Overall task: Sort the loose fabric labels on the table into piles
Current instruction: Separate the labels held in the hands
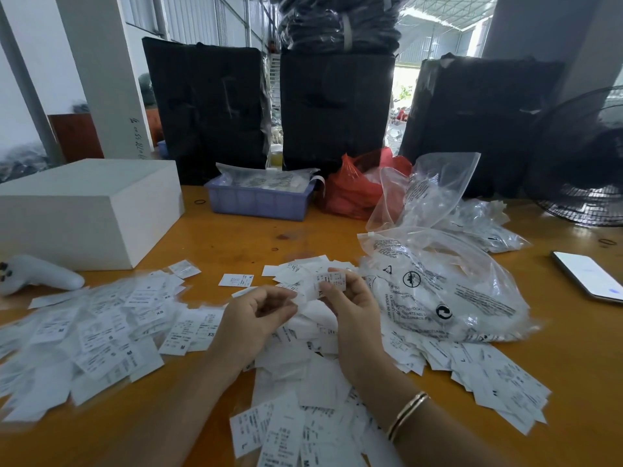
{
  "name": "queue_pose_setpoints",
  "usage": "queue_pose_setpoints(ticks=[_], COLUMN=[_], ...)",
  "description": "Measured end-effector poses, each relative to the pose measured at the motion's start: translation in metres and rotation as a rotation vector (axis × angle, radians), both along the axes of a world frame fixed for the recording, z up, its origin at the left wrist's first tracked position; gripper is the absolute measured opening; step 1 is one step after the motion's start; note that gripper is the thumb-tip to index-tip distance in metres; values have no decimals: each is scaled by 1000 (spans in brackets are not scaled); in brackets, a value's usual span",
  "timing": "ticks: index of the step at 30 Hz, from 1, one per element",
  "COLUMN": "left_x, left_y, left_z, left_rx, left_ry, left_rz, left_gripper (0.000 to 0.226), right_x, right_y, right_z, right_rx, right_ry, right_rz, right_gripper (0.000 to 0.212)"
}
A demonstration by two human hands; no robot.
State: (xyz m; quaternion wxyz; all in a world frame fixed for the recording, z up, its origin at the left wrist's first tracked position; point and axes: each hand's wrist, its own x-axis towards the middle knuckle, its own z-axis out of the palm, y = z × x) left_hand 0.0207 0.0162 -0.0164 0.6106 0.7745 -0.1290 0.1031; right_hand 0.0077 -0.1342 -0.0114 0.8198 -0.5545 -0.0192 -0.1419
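White fabric labels with black print cover the near part of the wooden table (236,237). A broad spread of labels (101,332) lies at the left, a heap of labels (303,372) in the middle under my hands, and a further spread (488,375) at the right. My right hand (350,318) pinches a small folded label (332,281) between thumb and fingers. My left hand (256,315) is curled beside it with its fingertips on a white label (305,294) at the top of the heap. A single label (236,280) lies apart behind my hands.
A clear printed plastic bag (448,291) holding labels lies right of my hands, more bags (478,224) behind it. A white box (84,210) and a white controller (37,274) sit at the left, a blue tray (256,200) and a red bag (354,190) at the back, a phone (590,276) and a fan (586,170) at the right.
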Motion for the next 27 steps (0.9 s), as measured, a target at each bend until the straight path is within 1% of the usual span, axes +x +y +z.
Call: queue_pose_setpoints(ticks=[7, 10, 13, 15, 18, 22, 27], left_x=[1, 0, 0, -1, 0, 0, 0], left_y=[1, 0, 1, 1, 2, 1, -1], left_z=[-1, -1, 0, 0, 0, 0, -1], left_rx=[21, 24, 28, 28, 20, 22, 47], left_ry=[-16, -27, -44, -56, -66, -66, -67], left_rz=[-12, -6, 11, 23, 31, 13, 14], left_gripper=[22, 22, 24, 24, 22, 26, 29], right_x=[1, 0, -3, -3, -2, 1, 0], right_y=[0, 2, 5, 6, 5, 4, 5], right_z=[0, 0, 0, 0, 1, 0, -1], right_rx=[39, -3, -70, -100, -77, -5, -61], right_ry=[12, 6, 10, 18, 26, 30, 16], right_rz=[-5, 29, 56, 54, 40, 20, 2], right_gripper=[20, 16, 22, 21, 21, 14, 11])
